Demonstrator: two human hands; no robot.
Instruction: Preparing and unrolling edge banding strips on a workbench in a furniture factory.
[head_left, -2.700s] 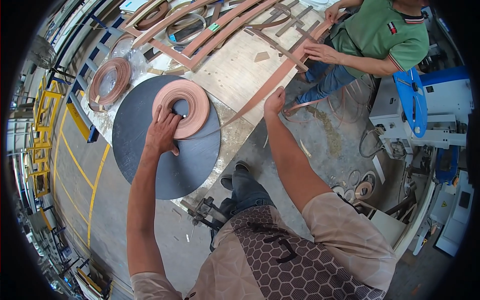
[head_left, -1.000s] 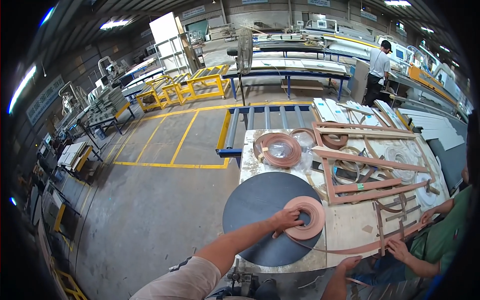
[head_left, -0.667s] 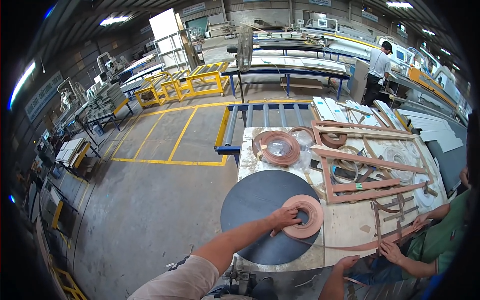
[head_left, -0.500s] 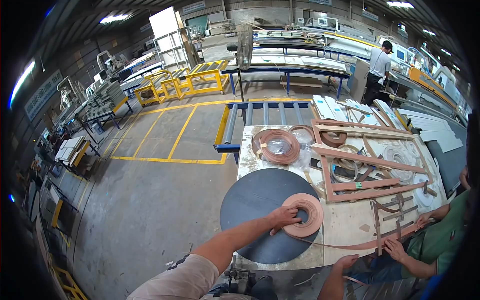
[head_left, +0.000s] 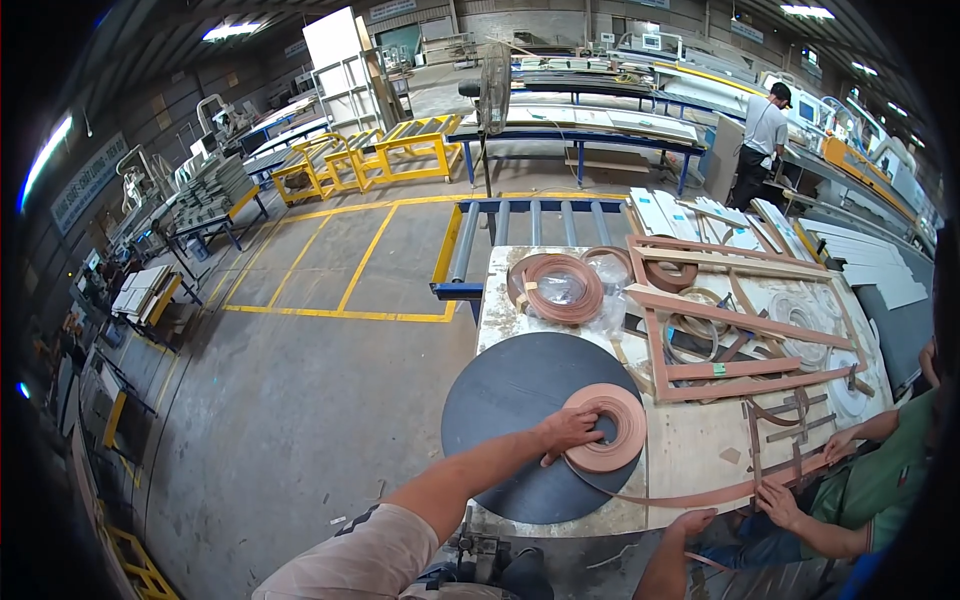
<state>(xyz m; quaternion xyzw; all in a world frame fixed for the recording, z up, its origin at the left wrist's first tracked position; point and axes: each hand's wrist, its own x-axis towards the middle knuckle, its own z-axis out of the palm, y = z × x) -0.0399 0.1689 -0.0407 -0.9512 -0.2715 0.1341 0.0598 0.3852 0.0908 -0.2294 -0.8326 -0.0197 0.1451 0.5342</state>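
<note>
My left hand (head_left: pixel 572 430) grips the near left side of a flat coil of pinkish-brown edge banding (head_left: pixel 627 430), its fingers hooked into the central hole. The coil lies on a round dark grey disc (head_left: pixel 500 400). From the coil a loose strip (head_left: pixel 705 497) runs right along the table's near edge to a co-worker in green. One co-worker hand (head_left: pixel 780 503) holds this strip, and the other (head_left: pixel 842 445) is farther along it. My right hand (head_left: pixel 692 522) is just below the strip, its fingers loosely stretched to the right; I see nothing in it.
More banding coils (head_left: pixel 563 289) and reddish-brown wooden frames (head_left: pixel 745 312) cover the far part of the worktable (head_left: pixel 690 450). Beyond stands a roller conveyor (head_left: pixel 535 222). A fan (head_left: pixel 493 90) and another person (head_left: pixel 765 135) are farther back. Yellow lines (head_left: pixel 340 314) mark the floor at left.
The co-worker's nearer hand has shifted slightly left along the strip. The strip lies a little differently beside the disc. My left hand stays on the coil.
</note>
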